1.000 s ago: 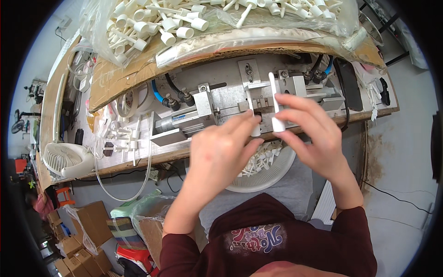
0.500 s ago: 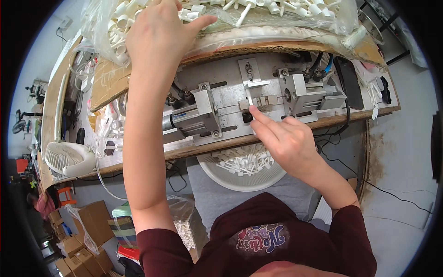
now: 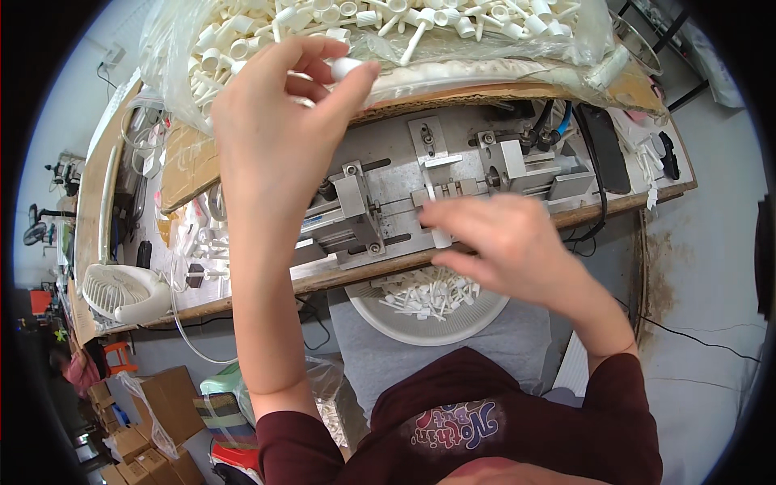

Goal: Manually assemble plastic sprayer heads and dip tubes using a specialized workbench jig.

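My left hand [image 3: 279, 117] is raised at the front of the heap and pinches a white capped plastic stick [image 3: 346, 69]; its cap shows between thumb and fingers. Another white capped plastic stick [image 3: 440, 238] lies across the small slotted metal block [image 3: 457, 189] of the bench fixture, its cap toward me. Over that block is my right hand [image 3: 501, 242], slightly blurred. Its fingertips are at the stick's stem and its thumb is apart, below the cap. Metal cylinder assemblies flank the block on the left [image 3: 353, 206] and right [image 3: 517, 166].
A plastic-lined heap of white capped sticks [image 3: 404, 24] lies behind a cardboard edge [image 3: 485, 89]. Below the bench, a pale basket [image 3: 380, 319] holds more sticks. A small white fan [image 3: 121, 293] stands left; a black phone [image 3: 605, 149] and cables lie right.
My left hand has drawn back from the heap with a white capped plastic stick in its fingers. My right hand's pointing finger has bent, and the thumb now shows near the fixture's stick.
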Demonstrator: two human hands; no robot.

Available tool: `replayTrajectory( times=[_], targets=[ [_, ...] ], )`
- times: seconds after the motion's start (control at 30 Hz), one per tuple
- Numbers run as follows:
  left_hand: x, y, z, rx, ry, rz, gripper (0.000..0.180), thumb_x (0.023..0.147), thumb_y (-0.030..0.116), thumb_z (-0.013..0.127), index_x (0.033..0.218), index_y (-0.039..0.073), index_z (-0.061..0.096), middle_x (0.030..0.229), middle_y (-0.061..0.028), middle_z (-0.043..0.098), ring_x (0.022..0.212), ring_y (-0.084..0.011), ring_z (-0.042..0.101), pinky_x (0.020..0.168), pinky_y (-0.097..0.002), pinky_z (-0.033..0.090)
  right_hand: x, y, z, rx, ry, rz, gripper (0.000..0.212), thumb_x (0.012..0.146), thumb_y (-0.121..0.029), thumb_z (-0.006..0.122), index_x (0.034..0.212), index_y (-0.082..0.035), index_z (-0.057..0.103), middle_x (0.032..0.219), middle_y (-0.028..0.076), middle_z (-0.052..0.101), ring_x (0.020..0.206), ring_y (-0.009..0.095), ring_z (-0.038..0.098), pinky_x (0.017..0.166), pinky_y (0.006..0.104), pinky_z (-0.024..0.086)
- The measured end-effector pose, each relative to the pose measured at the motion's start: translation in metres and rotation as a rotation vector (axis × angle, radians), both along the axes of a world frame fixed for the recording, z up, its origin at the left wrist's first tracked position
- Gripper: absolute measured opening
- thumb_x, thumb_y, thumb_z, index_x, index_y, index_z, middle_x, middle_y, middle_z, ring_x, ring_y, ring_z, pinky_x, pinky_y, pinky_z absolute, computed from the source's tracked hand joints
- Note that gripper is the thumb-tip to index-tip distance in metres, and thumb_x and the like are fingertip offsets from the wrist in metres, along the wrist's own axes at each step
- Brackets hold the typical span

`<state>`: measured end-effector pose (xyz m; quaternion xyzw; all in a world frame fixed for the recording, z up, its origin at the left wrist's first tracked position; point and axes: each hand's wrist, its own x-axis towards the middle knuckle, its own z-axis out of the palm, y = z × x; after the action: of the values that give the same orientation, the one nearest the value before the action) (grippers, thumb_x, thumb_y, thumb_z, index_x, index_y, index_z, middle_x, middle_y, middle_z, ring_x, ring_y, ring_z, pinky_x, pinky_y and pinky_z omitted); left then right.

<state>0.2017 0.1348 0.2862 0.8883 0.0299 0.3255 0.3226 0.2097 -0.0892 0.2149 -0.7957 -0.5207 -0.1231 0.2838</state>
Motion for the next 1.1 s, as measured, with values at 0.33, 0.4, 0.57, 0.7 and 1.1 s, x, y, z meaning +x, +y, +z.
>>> replayTrajectory(
  times=[0.33,0.4,0.57,0.7,1.1],
  targets=[
    [-0.078,-0.057,-0.053,0.041,0.014,-0.237,0.027,0.077,0.000,0.079,0.104,0.000,0.073,0.114,-0.0114,0.067,0.080,-0.0212,0.071,0.068,-0.0323,0.058,0.142,0.053,0.063,0.044,-0.608,-0.172,0.011,0.079,-0.009,0.073,0.080,-0.002,0.065,0.091,0.012,0.058,0.085,0.029,0.063,0.076,0.0410,0.051],
    [-0.087,-0.062,-0.072,0.151,0.014,-0.213,0.026,0.077,0.001,0.079,0.102,-0.002,0.072,0.120,-0.0116,0.068,0.079,-0.0219,0.071,0.069,-0.0324,0.058,0.161,0.065,0.053,-0.006,-0.759,-0.128,0.009,0.077,-0.008,0.072,0.079,-0.002,0.065,0.090,0.012,0.059,0.087,0.028,0.063,0.080,0.0400,0.051],
    [-0.092,-0.066,-0.107,0.301,0.033,-0.190,0.029,0.076,0.006,0.077,0.104,-0.002,0.074,0.121,-0.0139,0.071,0.072,-0.0170,0.069,0.064,-0.0298,0.054,0.156,0.060,0.056,0.089,-0.387,-0.032,0.008,0.084,-0.008,0.069,0.087,-0.002,0.066,0.094,0.016,0.064,0.091,0.031,0.064,0.083,0.0405,0.052],
    [-0.089,-0.069,-0.108,0.370,0.123,-0.157,0.026,0.076,0.008,0.081,0.101,0.004,0.075,0.120,-0.0072,0.073,0.069,-0.0187,0.069,0.061,-0.0286,0.052,0.128,0.056,0.068,0.057,0.036,-0.190,0.010,0.087,-0.007,0.068,0.094,0.000,0.064,0.095,0.019,0.066,0.090,0.034,0.065,0.079,0.0409,0.052],
    [-0.082,-0.068,-0.097,0.379,0.158,-0.166,0.030,0.073,0.013,0.084,0.102,0.008,0.076,0.118,-0.0035,0.074,0.056,-0.0183,0.060,0.056,-0.0284,0.050,0.131,0.030,0.089,-0.161,0.532,-0.128,0.025,0.084,-0.013,0.077,0.100,0.004,0.069,0.086,0.006,0.068,0.075,0.011,0.059,0.069,0.0254,0.047]
  ],
)
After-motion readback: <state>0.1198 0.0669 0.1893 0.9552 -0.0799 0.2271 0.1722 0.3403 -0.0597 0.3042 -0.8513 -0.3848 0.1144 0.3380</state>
